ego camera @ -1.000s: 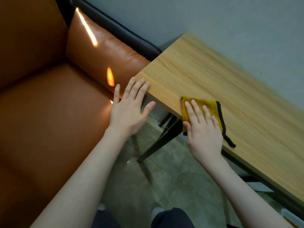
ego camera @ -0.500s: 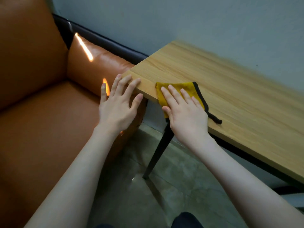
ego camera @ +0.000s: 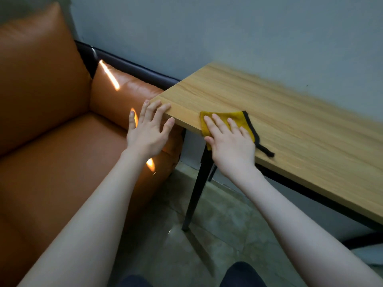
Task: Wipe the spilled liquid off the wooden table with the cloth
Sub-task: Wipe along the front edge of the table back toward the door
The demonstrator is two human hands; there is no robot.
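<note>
A yellow cloth [ego camera: 238, 118] with a black hem lies folded on the wooden table [ego camera: 290, 125], at its near edge close to the left corner. My right hand [ego camera: 230, 143] lies flat on the cloth with the fingers spread, pressing it onto the wood; part of the cloth hangs over the edge. My left hand [ego camera: 148, 129] is open, with its fingertips touching the table's left corner, and holds nothing. I cannot make out any liquid on the wood.
An orange leather sofa [ego camera: 51, 131] stands directly left of the table, its armrest against the corner. A grey wall [ego camera: 248, 38] runs behind. Black metal table legs [ego camera: 196, 187] stand over a tiled floor [ego camera: 217, 235]. My dark-trousered knees show at the bottom.
My right hand has slid the cloth leftward along the near edge, closer to the corner, over the last second. The left hand stays at the corner. My head has tilted, shifting the view.
</note>
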